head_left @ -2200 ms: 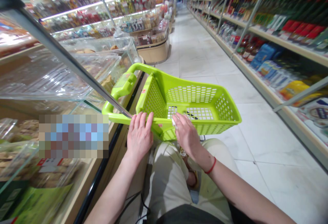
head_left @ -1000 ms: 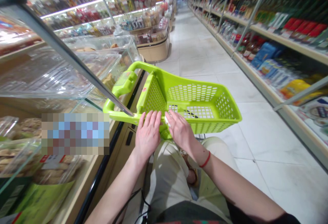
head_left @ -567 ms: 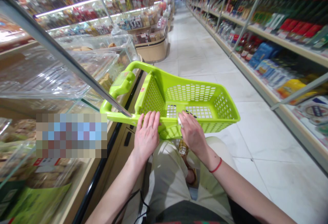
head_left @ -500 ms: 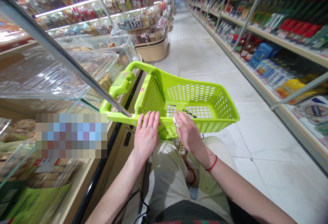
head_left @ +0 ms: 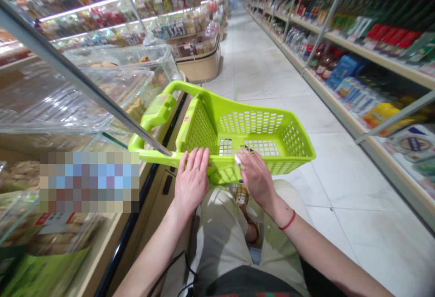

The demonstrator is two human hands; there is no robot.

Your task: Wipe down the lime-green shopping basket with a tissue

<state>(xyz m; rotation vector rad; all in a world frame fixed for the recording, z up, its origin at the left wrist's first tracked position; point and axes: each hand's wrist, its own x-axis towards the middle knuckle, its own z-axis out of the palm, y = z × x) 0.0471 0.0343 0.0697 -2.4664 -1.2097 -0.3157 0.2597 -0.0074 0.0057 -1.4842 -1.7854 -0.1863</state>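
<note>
1. As the green basket (head_left: 299,127) sits just past both hands, the left hand (head_left: 192,181) lies open on its rim;
2. the right hand (head_left: 257,178) pinches a white bit (head_left: 238,161), maybe paper;
3. the basket looks light and stiff; best held by the rim.

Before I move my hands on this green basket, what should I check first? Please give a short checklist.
1. Left hand flat on the near rim of the green basket: ok.
2. Right hand pinches the white piece at the rim: ok.
3. What the white piece is: cannot tell.
4. Basket handle apart from the glass case: cannot tell.
5. The green basket apart from the right shelf: ok.
</note>
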